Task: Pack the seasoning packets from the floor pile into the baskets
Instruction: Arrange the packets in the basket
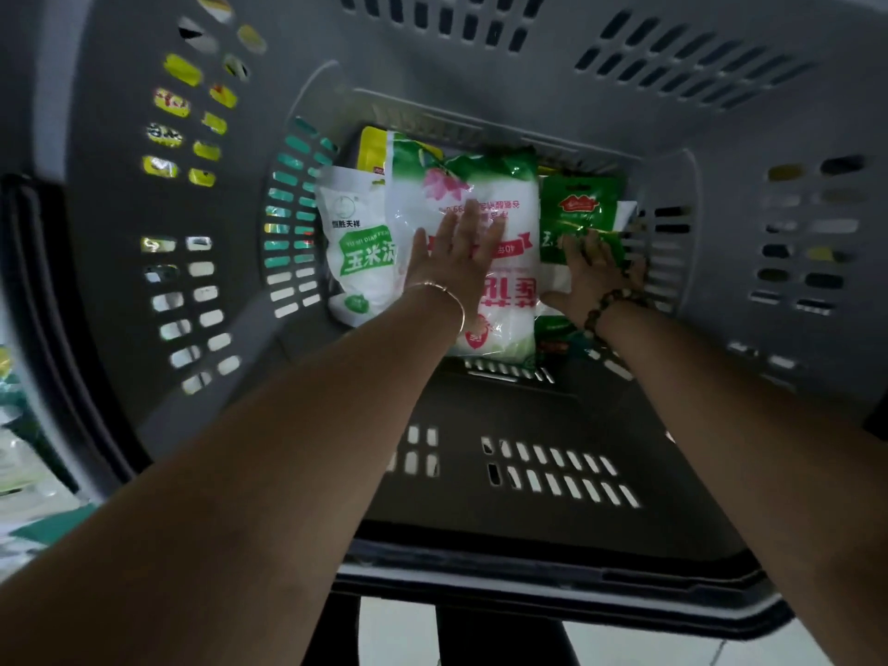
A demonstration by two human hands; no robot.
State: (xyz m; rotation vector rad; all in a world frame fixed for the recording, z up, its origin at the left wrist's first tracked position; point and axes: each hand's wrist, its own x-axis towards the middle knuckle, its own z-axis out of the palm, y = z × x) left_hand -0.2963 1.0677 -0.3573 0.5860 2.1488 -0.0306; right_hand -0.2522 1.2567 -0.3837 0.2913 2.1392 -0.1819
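I look straight down into a deep grey slotted basket (504,64). On its bottom lies a big white and green packet with a pink flower (499,194). My left hand (451,254) rests flat on it, fingers straight. A white corn starch packet (355,252) lies to its left, and a yellow packet (372,149) shows at the far left corner. My right hand (588,276) presses with spread fingers on a green packet (576,209) at the right side of the basket bottom.
Through the slots in the basket's left wall (182,137) I see yellow and white packets outside. More packets lie on the floor at the far left edge (14,449). The basket's dark rim (528,579) runs across below my forearms, with pale floor (399,632) beneath it.
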